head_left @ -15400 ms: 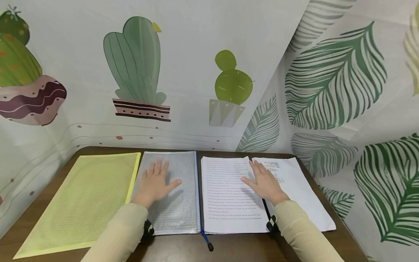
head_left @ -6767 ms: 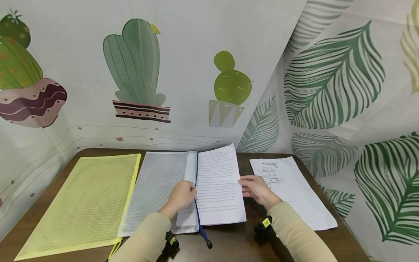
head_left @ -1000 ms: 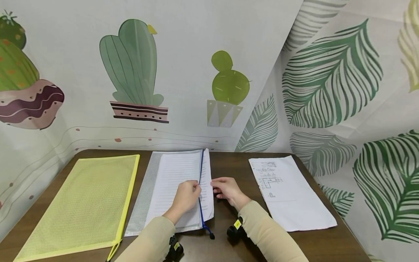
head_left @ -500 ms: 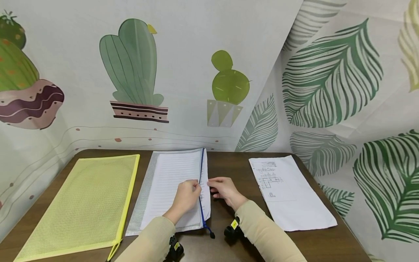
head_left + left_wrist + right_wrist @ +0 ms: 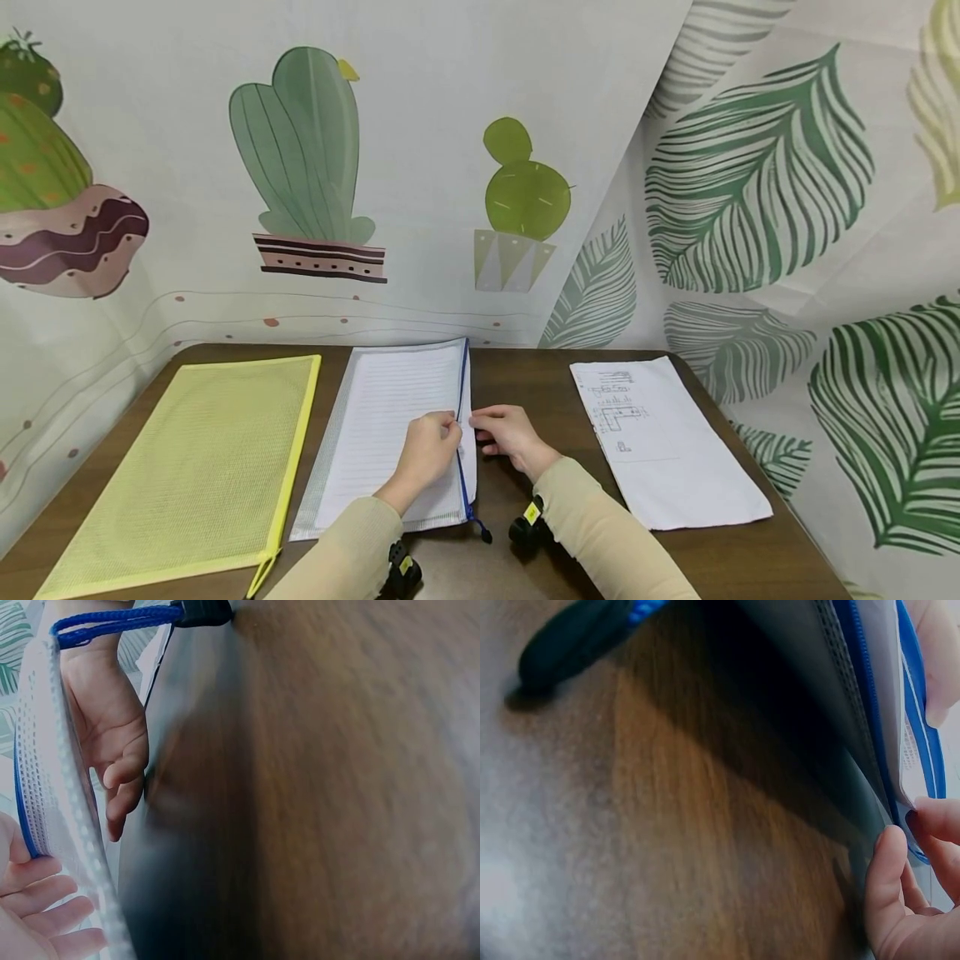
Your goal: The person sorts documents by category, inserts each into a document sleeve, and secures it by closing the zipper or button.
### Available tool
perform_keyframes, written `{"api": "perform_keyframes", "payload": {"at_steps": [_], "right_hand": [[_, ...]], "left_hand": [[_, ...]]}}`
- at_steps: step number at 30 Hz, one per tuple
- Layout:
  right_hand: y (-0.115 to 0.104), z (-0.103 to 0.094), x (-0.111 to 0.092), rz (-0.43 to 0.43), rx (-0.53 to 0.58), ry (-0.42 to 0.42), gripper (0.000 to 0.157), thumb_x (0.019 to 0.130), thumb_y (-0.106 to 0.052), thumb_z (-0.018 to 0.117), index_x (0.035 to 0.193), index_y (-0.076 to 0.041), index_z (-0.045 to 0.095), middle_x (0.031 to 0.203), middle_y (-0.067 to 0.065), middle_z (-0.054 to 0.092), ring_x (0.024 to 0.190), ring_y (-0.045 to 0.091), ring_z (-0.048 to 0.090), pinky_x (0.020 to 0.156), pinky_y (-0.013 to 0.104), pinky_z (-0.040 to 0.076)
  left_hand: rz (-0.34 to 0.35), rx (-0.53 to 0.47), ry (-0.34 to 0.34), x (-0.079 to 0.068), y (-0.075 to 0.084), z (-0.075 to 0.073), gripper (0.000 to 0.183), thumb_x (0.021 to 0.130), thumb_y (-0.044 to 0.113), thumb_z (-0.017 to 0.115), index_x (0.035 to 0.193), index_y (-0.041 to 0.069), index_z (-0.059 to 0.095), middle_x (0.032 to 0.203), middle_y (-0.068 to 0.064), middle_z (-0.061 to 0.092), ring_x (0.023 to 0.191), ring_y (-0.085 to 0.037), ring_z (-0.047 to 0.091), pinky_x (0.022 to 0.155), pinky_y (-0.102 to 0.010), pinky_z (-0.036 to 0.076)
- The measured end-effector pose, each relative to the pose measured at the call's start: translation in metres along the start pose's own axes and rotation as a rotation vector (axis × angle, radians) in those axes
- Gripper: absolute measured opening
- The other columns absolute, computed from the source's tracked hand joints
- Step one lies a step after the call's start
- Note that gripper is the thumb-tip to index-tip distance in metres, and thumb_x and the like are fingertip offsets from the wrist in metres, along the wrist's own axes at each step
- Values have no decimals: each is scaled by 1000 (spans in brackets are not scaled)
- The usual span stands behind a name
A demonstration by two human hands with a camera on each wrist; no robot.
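Note:
A clear mesh zipper pouch (image 5: 309, 502) with a blue zipper lies at mid-table, with a stack of printed paper (image 5: 470, 468) mostly inside it. Only a narrow strip of the sheets sticks out past the zipper on the right. My left hand (image 5: 424, 448) pinches the pouch's zippered edge, lifting its upper layer; the left wrist view shows its fingers under the mesh. My right hand (image 5: 513, 437) pinches the outer edge of the stack between thumb and fingers. In the right wrist view the paper (image 5: 887, 667) stands between the two blue-trimmed sides of the mouth.
A yellow mesh zipper pouch (image 5: 187, 467) lies flat on the left of the brown table (image 5: 540, 379). At the right lies another paper stack (image 5: 675, 467) with a line drawing on top. A blue pull cord (image 5: 480, 527) hangs off the clear pouch's near corner. A printed curtain hangs behind.
Since the first frame, the text-covered stack has gone leftward from the table into the clear pouch. Over the last second my right hand slid it further left; my left hand stayed at the zipper edge.

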State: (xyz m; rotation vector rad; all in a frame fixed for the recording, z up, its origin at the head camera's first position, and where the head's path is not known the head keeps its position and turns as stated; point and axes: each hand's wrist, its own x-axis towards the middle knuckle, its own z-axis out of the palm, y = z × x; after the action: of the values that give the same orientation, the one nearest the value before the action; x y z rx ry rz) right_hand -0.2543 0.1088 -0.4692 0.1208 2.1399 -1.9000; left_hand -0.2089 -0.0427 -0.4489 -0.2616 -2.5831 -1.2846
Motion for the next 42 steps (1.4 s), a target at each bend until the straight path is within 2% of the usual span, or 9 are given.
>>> {"api": "perform_keyframes", "payload": {"at_steps": [3, 5, 12, 17, 22, 30, 34, 39, 42], "right_hand": [[-1, 1, -1, 1, -11, -1, 29, 84, -13, 66, 109, 2, 68, 92, 6, 66, 66, 11, 58, 50, 21, 51], [-2, 2, -1, -2, -20, -2, 29, 84, -13, 67, 109, 2, 68, 92, 8, 66, 66, 11, 58, 50, 22, 52], [-4, 5, -2, -9, -51, -5, 29, 84, -14, 67, 108, 1, 69, 91, 9, 65, 67, 12, 59, 50, 21, 52], [-4, 8, -2, -30, -72, -2, 28, 83, -13, 67, 107, 2, 69, 88, 8, 64, 66, 12, 58, 49, 22, 52], [-4, 11, -2, -46, -110, 10, 26, 83, -14, 67, 105, 1, 70, 89, 7, 64, 67, 13, 56, 49, 22, 52], [-3, 14, -2, -63, -149, 17, 25, 83, -15, 68, 103, -1, 71, 87, 6, 62, 67, 12, 54, 48, 23, 52], [-5, 12, -6, -80, -164, 11, 29, 85, -16, 67, 111, -3, 69, 93, 9, 65, 69, 14, 57, 50, 26, 54], [-8, 5, -16, -104, -154, -30, 38, 87, -17, 65, 120, 1, 60, 99, 13, 67, 70, 17, 62, 54, 31, 56], [-8, -2, -22, -90, -135, -72, 36, 87, -19, 65, 115, 3, 58, 96, 14, 69, 71, 17, 65, 56, 33, 57]], "left_hand": [[3, -9, 6, 0, -1, 1, 19, 84, 6, 52, 76, 3, 69, 109, -20, 69, 84, -23, 61, 55, -21, 41], [-3, -25, 11, 0, -1, 1, 19, 84, 5, 52, 77, 2, 70, 108, -20, 69, 81, -24, 62, 54, -21, 42], [-78, -87, 53, 0, -3, 0, 19, 84, 7, 54, 78, 2, 71, 107, -17, 70, 82, -25, 64, 56, -22, 43], [-139, -156, 70, 1, -5, -1, 21, 86, 8, 53, 82, 0, 72, 109, -16, 70, 93, -29, 66, 65, -28, 49], [-166, -192, 76, 1, -7, -2, 21, 86, 9, 54, 83, -1, 72, 108, -15, 70, 104, -30, 65, 77, -36, 52], [-171, -193, 72, 1, -9, -1, 21, 86, 9, 54, 83, 1, 73, 108, -14, 71, 97, -25, 64, 73, -32, 49], [-176, -197, 64, 2, -10, -1, 21, 87, 10, 54, 85, 1, 73, 109, -14, 70, 92, -23, 63, 70, -29, 47], [-187, -204, 58, 4, -12, -1, 21, 88, 10, 54, 87, 1, 73, 111, -13, 70, 81, -23, 62, 60, -24, 44], [-179, -199, 56, 5, -12, -2, 21, 88, 10, 54, 86, 2, 73, 110, -13, 70, 87, -26, 65, 65, -28, 49]]}}
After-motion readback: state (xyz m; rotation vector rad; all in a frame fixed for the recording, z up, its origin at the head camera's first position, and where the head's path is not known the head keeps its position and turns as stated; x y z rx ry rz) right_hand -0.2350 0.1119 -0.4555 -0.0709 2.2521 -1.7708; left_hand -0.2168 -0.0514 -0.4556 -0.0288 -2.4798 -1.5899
